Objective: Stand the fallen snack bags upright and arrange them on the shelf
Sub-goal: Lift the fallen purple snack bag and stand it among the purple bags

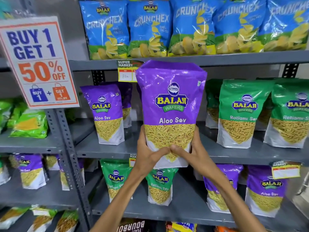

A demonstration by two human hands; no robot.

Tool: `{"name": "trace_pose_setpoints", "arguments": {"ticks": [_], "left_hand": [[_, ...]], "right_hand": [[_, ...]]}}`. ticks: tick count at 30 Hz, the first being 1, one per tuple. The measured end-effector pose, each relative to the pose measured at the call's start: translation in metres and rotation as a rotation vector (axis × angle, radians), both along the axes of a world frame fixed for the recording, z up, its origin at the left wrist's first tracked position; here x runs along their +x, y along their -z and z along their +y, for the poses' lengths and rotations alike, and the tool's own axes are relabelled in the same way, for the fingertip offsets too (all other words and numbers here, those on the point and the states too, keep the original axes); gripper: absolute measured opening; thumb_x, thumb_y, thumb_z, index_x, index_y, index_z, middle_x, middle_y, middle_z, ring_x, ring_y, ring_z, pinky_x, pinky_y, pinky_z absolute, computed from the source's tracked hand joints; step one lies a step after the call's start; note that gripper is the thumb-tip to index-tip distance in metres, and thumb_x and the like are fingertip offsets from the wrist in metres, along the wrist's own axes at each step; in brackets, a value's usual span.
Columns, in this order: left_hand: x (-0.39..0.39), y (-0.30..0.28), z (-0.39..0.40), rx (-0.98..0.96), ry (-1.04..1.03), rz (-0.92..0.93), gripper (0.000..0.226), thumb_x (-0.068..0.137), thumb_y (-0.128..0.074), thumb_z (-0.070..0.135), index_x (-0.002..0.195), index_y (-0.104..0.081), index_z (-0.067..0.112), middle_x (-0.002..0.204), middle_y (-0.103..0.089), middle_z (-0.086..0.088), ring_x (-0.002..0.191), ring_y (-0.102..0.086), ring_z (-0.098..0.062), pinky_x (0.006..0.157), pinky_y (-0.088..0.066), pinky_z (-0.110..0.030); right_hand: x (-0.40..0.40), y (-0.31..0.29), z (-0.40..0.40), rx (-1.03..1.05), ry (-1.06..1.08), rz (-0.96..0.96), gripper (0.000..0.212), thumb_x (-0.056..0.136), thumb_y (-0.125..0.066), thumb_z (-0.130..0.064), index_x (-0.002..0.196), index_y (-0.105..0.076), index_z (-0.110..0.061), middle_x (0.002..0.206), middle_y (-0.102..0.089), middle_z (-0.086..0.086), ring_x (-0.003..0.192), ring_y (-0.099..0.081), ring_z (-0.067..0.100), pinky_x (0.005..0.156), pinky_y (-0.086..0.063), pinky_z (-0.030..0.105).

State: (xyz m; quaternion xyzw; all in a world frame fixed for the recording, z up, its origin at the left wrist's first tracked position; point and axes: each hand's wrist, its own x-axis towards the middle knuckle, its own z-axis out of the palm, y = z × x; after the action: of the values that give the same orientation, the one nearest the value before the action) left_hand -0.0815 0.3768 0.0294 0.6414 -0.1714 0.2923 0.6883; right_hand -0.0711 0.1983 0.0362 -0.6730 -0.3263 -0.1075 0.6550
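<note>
Fingers (pixel 142 138) of the left hand (pixel 148 153) and right hand (pixel 192 152) clasp the lower sides of a purple plastic Aloo Sev snack bag (pixel 170 106), thumbs meeting on its front. The bag is upright, held in front of the grey metal middle shelf (pixel 107 148), between a standing purple bag (pixel 107 113) and green Ratlami Sev bags (pixel 240 113).

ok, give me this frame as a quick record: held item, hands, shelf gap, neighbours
held item: purple Aloo Sev bag, upright, label facing the camera
left hand: grips the bag's lower left side
right hand: grips the lower right side, thumbs meeting on the front
shelf gap: middle shelf, bare stretch behind the bag
left neighbour: standing Aloo Sev bag
right neighbour: green Ratlami Sev bag, upright
</note>
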Motion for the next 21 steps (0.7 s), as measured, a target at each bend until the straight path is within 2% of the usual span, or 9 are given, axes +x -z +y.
{"name": "trace_pose_setpoints", "arguments": {"ticks": [3, 5, 8, 10, 12, 13, 16, 19, 21], "left_hand": [[0.024, 0.008, 0.013, 0.075, -0.018, 0.079, 0.087, 0.055, -0.092, 0.021, 0.132, -0.053, 0.007, 0.116, -0.072, -0.005, 0.106, -0.071, -0.015, 0.092, -0.058, -0.03], [0.046, 0.012, 0.026, 0.116, -0.018, 0.143, 0.085, 0.054, -0.094, 0.019, 0.129, -0.055, 0.01, 0.114, -0.074, -0.002, 0.104, -0.072, -0.012, 0.088, -0.058, -0.027], [0.082, 0.012, 0.049, 0.144, -0.007, 0.233, 0.085, 0.054, -0.094, 0.005, 0.129, -0.056, 0.008, 0.119, -0.074, -0.009, 0.104, -0.071, -0.015, 0.084, -0.059, -0.025], [0.105, 0.013, 0.063, 0.141, -0.003, 0.278, 0.086, 0.053, -0.093, 0.001, 0.13, -0.056, 0.006, 0.123, -0.073, -0.015, 0.105, -0.07, -0.017, 0.084, -0.061, -0.024], [0.125, 0.017, 0.077, 0.138, -0.004, 0.332, 0.086, 0.051, -0.094, 0.002, 0.129, -0.057, 0.008, 0.123, -0.073, -0.014, 0.11, -0.07, -0.023, 0.087, -0.062, -0.028], [0.133, 0.02, 0.085, 0.143, -0.004, 0.358, 0.087, 0.051, -0.096, 0.005, 0.129, -0.057, 0.01, 0.123, -0.074, -0.012, 0.114, -0.07, -0.026, 0.091, -0.061, -0.032], [0.151, 0.03, 0.102, 0.179, 0.024, 0.394, 0.083, 0.062, -0.097, 0.013, 0.134, -0.057, 0.017, 0.129, -0.073, -0.004, 0.124, -0.067, -0.026, 0.104, -0.055, -0.043], [0.159, 0.036, 0.111, 0.187, 0.041, 0.406, 0.083, 0.065, -0.096, 0.018, 0.138, -0.055, 0.02, 0.132, -0.072, 0.0, 0.126, -0.066, -0.022, 0.108, -0.053, -0.045], [0.163, 0.042, 0.116, 0.228, 0.053, 0.415, 0.092, 0.059, -0.099, 0.021, 0.139, -0.052, 0.02, 0.134, -0.07, 0.0, 0.128, -0.065, -0.022, 0.109, -0.051, -0.047]], "right_hand": [[0.029, 0.014, 0.003, -0.066, 0.015, 0.066, 0.077, 0.083, -0.08, -0.014, 0.143, -0.034, -0.027, 0.125, -0.064, -0.025, 0.12, -0.06, -0.006, 0.095, -0.049, 0.015], [0.051, 0.022, 0.013, -0.051, 0.077, 0.079, 0.076, 0.079, -0.083, -0.014, 0.14, -0.039, -0.026, 0.125, -0.066, -0.017, 0.117, -0.062, -0.004, 0.095, -0.052, 0.018], [0.09, 0.029, 0.036, -0.058, 0.157, 0.076, 0.078, 0.078, -0.086, -0.014, 0.141, -0.042, -0.019, 0.134, -0.062, 0.0, 0.124, -0.06, 0.007, 0.103, -0.051, 0.026], [0.115, 0.034, 0.052, -0.056, 0.169, 0.088, 0.074, 0.078, -0.086, -0.012, 0.139, -0.044, -0.017, 0.134, -0.061, 0.004, 0.122, -0.061, 0.005, 0.101, -0.051, 0.023], [0.135, 0.039, 0.067, -0.073, 0.183, 0.097, 0.067, 0.079, -0.085, -0.009, 0.133, -0.044, -0.017, 0.126, -0.061, 0.0, 0.111, -0.061, -0.006, 0.091, -0.049, 0.009], [0.143, 0.042, 0.074, -0.084, 0.194, 0.103, 0.065, 0.08, -0.084, -0.008, 0.131, -0.043, -0.018, 0.121, -0.06, -0.003, 0.108, -0.062, -0.004, 0.086, -0.047, 0.005], [0.164, 0.052, 0.09, -0.077, 0.207, 0.131, 0.063, 0.082, -0.082, -0.009, 0.13, -0.04, -0.015, 0.119, -0.059, 0.0, 0.112, -0.061, 0.012, 0.084, -0.049, 0.007], [0.177, 0.054, 0.095, -0.087, 0.191, 0.146, 0.067, 0.082, -0.082, -0.012, 0.134, -0.039, -0.01, 0.123, -0.059, 0.002, 0.107, -0.061, -0.002, 0.086, -0.048, 0.007], [0.184, 0.055, 0.095, -0.089, 0.184, 0.156, 0.071, 0.08, -0.085, -0.017, 0.135, -0.04, -0.011, 0.126, -0.06, 0.002, 0.108, -0.06, -0.009, 0.09, -0.049, 0.01]]}}
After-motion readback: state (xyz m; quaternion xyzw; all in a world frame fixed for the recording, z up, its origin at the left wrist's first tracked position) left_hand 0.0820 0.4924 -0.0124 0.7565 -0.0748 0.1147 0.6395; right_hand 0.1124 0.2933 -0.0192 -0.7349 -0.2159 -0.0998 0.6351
